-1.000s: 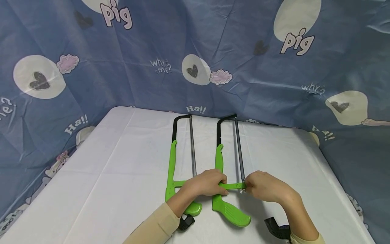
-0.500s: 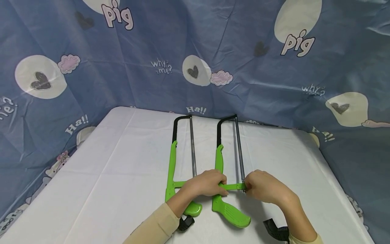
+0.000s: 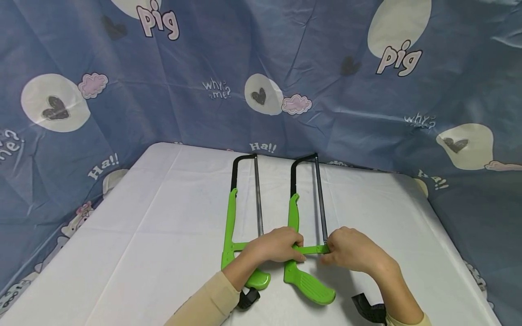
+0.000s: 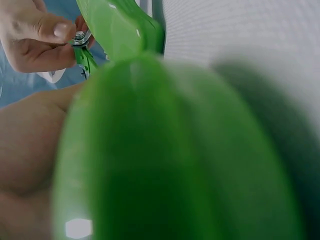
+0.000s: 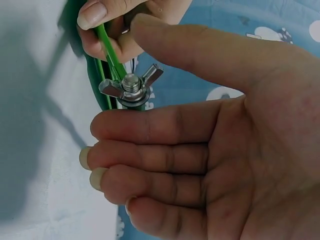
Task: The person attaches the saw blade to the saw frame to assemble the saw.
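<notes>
Two hacksaws with green handles and black front frames lie side by side on the white table. My left hand (image 3: 279, 244) grips the frame of the right hacksaw (image 3: 310, 285) where its green crossbar begins. The left hacksaw (image 3: 229, 217) is partly covered by that forearm. At the crossbar's right end is my right hand (image 3: 355, 251). In the right wrist view a metal wing nut (image 5: 131, 86) sits on a threaded bolt just above the index finger. The thumb (image 5: 200, 50) stands apart from the nut, and the other fingers lie side by side, slightly bent.
A white cloth covers the table (image 3: 163, 235). Behind it hangs a blue printed curtain (image 3: 261, 54), close to the far ends of both saws. A black strap (image 3: 369, 309) hangs by the right wrist, and another black strap (image 3: 248, 299) by the left.
The right thumb has moved out from the hand, now showing below the crossbar's end. The left hand and both hacksaws have kept their places.
</notes>
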Motion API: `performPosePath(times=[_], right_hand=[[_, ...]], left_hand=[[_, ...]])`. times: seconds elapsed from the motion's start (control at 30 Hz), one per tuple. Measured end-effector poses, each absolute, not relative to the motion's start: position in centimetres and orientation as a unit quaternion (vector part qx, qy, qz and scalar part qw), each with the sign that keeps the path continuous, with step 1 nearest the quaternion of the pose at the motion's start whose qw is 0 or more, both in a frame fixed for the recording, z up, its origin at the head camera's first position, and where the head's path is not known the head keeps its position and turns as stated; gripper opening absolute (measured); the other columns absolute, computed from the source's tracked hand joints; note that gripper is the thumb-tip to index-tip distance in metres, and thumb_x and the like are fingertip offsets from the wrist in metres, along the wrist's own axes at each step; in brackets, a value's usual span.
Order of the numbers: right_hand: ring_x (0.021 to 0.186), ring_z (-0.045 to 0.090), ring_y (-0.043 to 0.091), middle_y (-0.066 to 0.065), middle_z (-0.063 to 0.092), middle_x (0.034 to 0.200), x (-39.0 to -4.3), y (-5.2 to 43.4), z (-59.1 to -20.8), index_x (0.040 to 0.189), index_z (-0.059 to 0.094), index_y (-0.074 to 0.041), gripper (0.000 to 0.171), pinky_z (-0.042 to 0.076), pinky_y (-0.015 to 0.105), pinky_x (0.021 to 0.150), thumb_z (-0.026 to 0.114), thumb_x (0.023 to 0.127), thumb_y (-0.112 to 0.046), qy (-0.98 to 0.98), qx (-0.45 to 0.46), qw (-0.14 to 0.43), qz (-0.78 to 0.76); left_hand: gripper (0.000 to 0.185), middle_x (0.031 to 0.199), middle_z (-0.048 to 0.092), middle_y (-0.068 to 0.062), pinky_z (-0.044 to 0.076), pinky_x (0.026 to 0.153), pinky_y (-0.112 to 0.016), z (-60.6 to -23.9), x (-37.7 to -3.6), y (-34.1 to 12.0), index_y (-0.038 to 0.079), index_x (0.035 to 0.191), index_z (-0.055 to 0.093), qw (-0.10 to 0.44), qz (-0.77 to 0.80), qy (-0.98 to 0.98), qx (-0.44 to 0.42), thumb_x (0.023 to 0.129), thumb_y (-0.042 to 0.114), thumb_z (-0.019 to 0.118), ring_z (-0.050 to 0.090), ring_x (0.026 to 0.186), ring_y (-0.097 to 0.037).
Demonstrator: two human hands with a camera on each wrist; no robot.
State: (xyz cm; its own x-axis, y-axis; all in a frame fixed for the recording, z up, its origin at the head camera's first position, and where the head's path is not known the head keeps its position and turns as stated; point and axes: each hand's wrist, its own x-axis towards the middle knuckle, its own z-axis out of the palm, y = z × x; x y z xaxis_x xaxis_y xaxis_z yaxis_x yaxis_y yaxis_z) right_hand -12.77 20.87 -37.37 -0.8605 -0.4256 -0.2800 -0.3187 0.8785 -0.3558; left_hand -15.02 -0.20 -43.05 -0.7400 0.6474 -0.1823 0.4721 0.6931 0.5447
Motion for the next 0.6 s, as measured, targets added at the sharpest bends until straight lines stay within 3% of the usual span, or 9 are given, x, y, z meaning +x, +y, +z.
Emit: performPosePath(times=[0.23, 0.6], right_hand=[[0.048, 0.03, 0.007, -0.01, 0.034, 0.051, -12.77, 20.85, -37.4, 0.053, 0.048, -0.021, 0.043, 0.023, 0.023, 0.047, 0.076, 0.083, -0.032, 0.951, -0.188, 0.184, -0.159], [0.049, 0.031, 0.006, -0.011, 0.035, 0.053, -12.77, 21.19, -37.21, 0.058, 0.053, -0.02, 0.034, 0.026, 0.021, 0.048, 0.073, 0.086, -0.024, 0.942, -0.216, 0.191, -0.171]], left_hand=[[0.026, 0.079, 0.048, 0.008, 0.035, 0.066, -0.02, -43.31, -15.06, -0.28, 0.02, 0.075, 0.056, 0.184, 0.239, 0.902, 0.31, 0.091, 0.035, 0.071, 0.042, 0.074, -0.006], [0.027, 0.077, 0.048, 0.009, 0.035, 0.063, -0.019, -43.52, -15.18, -0.34, 0.02, 0.074, 0.057, 0.181, 0.247, 0.898, 0.316, 0.09, 0.035, 0.072, 0.042, 0.07, -0.005]])
